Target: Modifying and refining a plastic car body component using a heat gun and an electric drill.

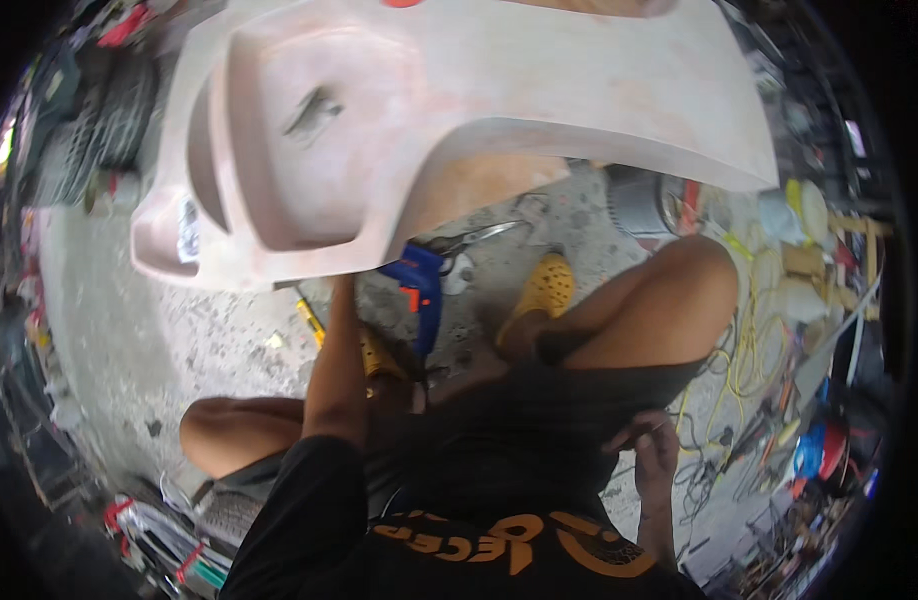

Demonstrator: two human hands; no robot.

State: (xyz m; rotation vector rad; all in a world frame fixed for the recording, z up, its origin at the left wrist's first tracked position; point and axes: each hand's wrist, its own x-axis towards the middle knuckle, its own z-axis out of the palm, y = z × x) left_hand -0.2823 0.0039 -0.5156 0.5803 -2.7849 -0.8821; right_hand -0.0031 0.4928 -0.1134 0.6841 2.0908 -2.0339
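Observation:
A large moulded panel [579, 85], whitish with pink patches, spans the upper part of the view. It has a deep recess with a small ragged opening [316, 112] in its floor. My left forearm [336, 375] reaches up beneath the panel's near edge, which hides the hand and whatever it touches. Beside that arm, a blue power drill [420, 285] with an orange-red trigger lies by the panel's edge. Low beside my right thigh, my right hand [653, 445] has its fingers curled together; anything between them is too blurred to make out.
Metal scissors [484, 236] lie beyond the drill on the stained concrete floor. A yellow-handled tool [309, 318] rests left of my feet in yellow clogs [551, 285]. Yellow cord [744, 365], a whitish bucket [787, 212] and scattered tools line the right; a tyre [94, 125] stands far left.

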